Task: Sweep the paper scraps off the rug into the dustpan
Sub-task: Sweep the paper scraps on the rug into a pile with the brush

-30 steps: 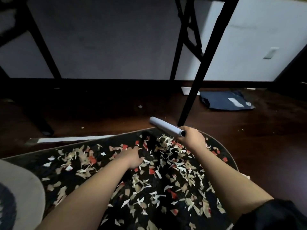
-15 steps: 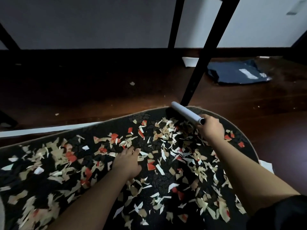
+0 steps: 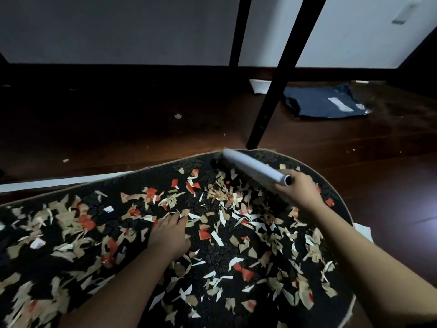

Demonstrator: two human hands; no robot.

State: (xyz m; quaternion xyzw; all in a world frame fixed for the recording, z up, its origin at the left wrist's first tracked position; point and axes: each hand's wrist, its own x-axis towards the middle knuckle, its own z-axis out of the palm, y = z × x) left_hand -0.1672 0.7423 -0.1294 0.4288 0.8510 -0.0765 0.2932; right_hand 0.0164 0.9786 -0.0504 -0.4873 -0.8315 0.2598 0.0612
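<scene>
Black patterned rug (image 3: 236, 256) is lying on the dark wooden floor (image 3: 378, 174), strewn with tan, white and red paper scraps (image 3: 220, 218), while the left hand (image 3: 169, 235) is resting palm down among them with fingers straight. Right hand (image 3: 299, 192) is gripping the near end of a pale grey cylindrical handle (image 3: 254, 167), which is reaching toward the rug's far edge beside a black furniture leg (image 3: 272, 95). Whatever is hanging beneath the handle is blurring into shadow, and no dustpan can be made out; both forearms are running off the lower border.
</scene>
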